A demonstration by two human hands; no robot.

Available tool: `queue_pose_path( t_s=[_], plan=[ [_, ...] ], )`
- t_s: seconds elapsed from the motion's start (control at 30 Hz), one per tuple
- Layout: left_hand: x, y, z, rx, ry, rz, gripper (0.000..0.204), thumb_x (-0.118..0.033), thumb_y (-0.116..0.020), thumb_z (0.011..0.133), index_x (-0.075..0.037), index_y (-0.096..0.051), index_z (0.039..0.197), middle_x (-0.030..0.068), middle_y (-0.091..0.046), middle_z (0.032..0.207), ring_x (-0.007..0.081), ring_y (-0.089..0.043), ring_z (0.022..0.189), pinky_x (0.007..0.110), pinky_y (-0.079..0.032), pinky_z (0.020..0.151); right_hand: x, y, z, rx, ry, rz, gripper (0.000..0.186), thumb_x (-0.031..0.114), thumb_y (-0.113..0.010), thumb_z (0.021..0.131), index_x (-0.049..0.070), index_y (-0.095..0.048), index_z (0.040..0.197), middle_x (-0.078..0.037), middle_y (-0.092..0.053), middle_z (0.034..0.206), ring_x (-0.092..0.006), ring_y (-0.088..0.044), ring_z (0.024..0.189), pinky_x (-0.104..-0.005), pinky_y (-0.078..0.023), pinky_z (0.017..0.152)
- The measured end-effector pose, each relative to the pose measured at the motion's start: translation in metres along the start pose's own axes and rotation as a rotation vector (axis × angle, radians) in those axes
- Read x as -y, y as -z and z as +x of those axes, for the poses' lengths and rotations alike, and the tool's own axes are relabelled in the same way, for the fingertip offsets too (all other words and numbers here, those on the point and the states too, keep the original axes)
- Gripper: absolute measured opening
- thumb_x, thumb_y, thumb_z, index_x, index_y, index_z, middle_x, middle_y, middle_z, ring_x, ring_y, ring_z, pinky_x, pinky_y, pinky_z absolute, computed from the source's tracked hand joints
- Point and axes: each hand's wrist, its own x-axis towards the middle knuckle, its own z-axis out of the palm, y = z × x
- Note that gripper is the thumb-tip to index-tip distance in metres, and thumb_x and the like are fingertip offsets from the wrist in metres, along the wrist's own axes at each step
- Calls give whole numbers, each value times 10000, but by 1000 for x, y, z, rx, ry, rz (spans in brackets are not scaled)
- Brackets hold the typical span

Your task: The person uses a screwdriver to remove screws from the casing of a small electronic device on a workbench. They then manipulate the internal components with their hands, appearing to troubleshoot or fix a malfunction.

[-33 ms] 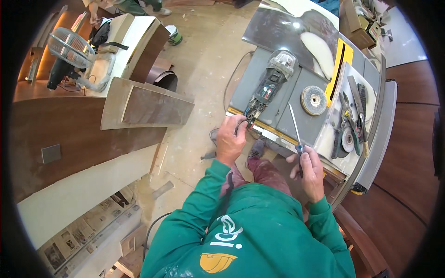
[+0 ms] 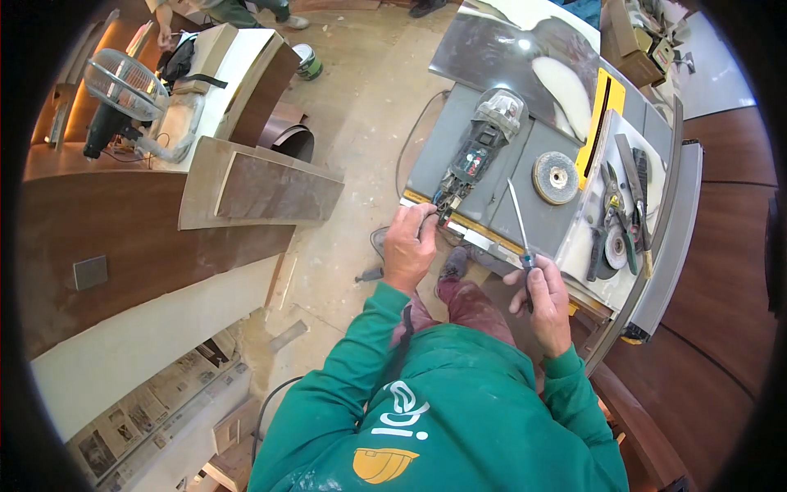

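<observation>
At the near edge of the grey counter (image 2: 484, 207), a power tool (image 2: 470, 156) lies with its clear-covered head (image 2: 500, 113) pointing away from the person and its stripped rear end at the rim, apparently so that the exposed parts come within easy reach. The left hand (image 2: 409, 248) meets that end, thumb and forefinger curved toward each other around it; whether they pinch a wire or some small part is too fine to tell. Its position seems meant to steady the tool.

The right hand (image 2: 544, 297) closes loosely around the handle of a screwdriver (image 2: 521, 228), thumb laid along it and blade tilted up over the rim, clear of the tool. Held this way, it looks ready to hand without blocking the view of the open end.

To the right of the tool, a round abrasive disc (image 2: 555, 178) lies flat, apart from both hands. Beyond it, snips (image 2: 611, 201) and other hand tools share a pale board (image 2: 581, 244), likely grouped there to leave room around the power tool.
</observation>
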Motion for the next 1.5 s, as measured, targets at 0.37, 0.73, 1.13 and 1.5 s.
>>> queue_pose_path(
  t_s=[0.37, 0.73, 1.13, 1.5],
  plan=[
    [12, 4, -1, 55, -205, 127, 262, 8, -738, 941, -68, -761, 1191, 131, -689, 1052, 357, -713, 966, 462, -579, 807, -7, -18, 8, -57, 87, -328, 333, 108, -725, 1048, -9, -694, 1359, -50, -720, 1101, -117, -662, 976, -303, -555, 907],
    [1, -2, 9, -49, -97, 42, 145, -24, -773, 975, -24, -743, 1117, 142, -721, 1010, 307, -731, 911, 401, -586, 771, 13, -18, -2, -103, 496, -636, 394, 2, -794, 929, -2, -720, 1316, -203, -778, 1206, -307, -782, 1071, -392, -600, 961],
    [6, -8, 19, -15, 196, -154, 232, -128, -797, 982, -38, -707, 1176, 132, -661, 1084, 259, -667, 891, 408, -563, 788, 61, -44, 13, 21, 752, -995, 437, -25, -775, 913, 9, -698, 1342, -181, -736, 1112, -379, -730, 955, -464, -601, 837],
    [3, -16, 26, -13, 162, -122, 326, -238, -785, 969, -52, -705, 1224, 189, -660, 1119, 391, -671, 999, 494, -557, 883, 122, -98, 17, 198, 801, -1593, 344, 105, -683, 913, 29, -703, 1247, -125, -635, 1014, -299, -701, 881, -445, -596, 755]
  ],
)
